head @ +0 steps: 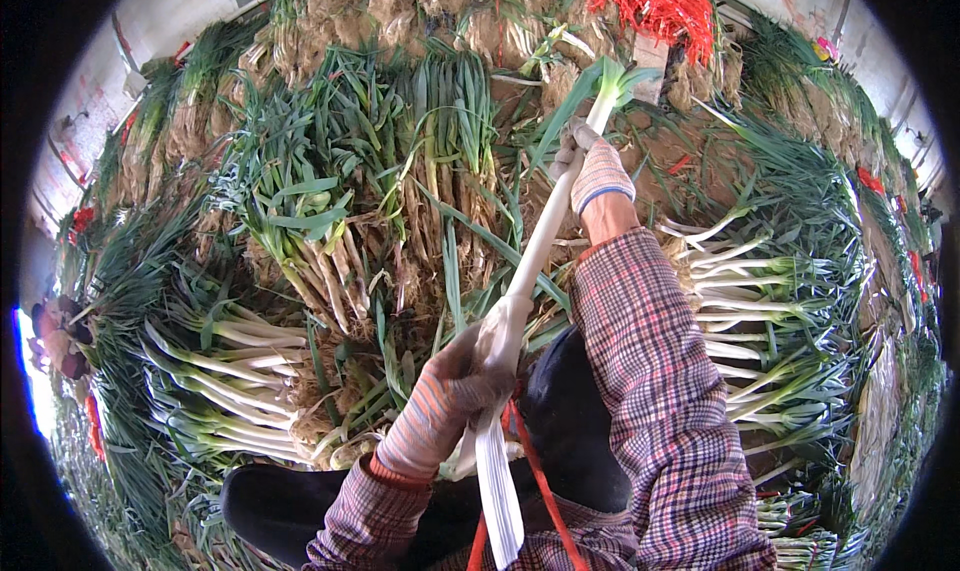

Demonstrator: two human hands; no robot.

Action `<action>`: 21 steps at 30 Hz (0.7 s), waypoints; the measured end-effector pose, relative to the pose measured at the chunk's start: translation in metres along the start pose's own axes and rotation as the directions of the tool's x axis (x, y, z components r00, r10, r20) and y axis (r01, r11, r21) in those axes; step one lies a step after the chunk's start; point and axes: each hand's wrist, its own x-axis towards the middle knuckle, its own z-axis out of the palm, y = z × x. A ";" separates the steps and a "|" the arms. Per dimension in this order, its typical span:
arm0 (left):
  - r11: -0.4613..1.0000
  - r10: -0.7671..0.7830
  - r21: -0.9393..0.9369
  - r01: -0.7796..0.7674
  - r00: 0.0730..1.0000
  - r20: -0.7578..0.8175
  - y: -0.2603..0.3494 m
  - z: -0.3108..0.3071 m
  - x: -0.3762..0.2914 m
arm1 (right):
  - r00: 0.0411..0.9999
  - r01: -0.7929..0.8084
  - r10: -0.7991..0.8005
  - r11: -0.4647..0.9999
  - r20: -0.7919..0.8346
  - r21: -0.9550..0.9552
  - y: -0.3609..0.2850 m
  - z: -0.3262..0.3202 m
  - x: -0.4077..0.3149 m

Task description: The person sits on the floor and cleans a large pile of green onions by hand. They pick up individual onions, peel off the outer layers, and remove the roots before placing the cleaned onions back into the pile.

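A long white-stemmed green onion (pixel 546 233) stretches diagonally between my two striped, dirt-stained gloves. My right hand (pixel 600 169) grips its upper part, just below the green leaves (pixel 615 83). Lower down, my left hand (pixel 442 406) is closed around the other end, where loose pale outer skin (pixel 504 323) bunches around the stem. From under the left hand hangs a flat white strip of peeled leaf (pixel 499 488). The root end is hidden by that hand. Dark boots (pixel 577 421) show below the onion.
White-stemmed onions lie in piles at left (pixel 247 398) and right (pixel 742 278). Unpeeled, soil-covered onions (pixel 442 188) stand ahead. Red plastic ties (pixel 660 4) hang at the back. A red cord (pixel 536 466) runs near my lap. Leaf scraps litter the soil floor (pixel 667 166).
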 end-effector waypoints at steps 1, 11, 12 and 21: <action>0.999 0.043 0.021 -0.042 0.999 -0.022 -0.002 0.007 -0.005 | 1.000 -0.002 0.002 1.000 -0.026 -0.005 -0.002 -0.005 0.005; 0.747 -0.370 -0.626 0.225 0.922 -0.110 -0.092 -0.030 -0.112 | 0.940 0.090 -0.143 0.980 -0.310 -0.178 -0.018 -0.044 0.034; 0.885 -0.326 -0.395 0.245 0.933 -0.152 -0.113 -0.065 -0.117 | 0.956 0.069 -0.109 0.986 -0.274 -0.149 0.002 -0.043 0.034; 0.305 0.467 0.920 -0.248 0.880 0.082 -0.085 -0.095 -0.049 | 0.959 0.100 -0.264 0.662 -0.106 -0.743 -0.011 0.002 -0.009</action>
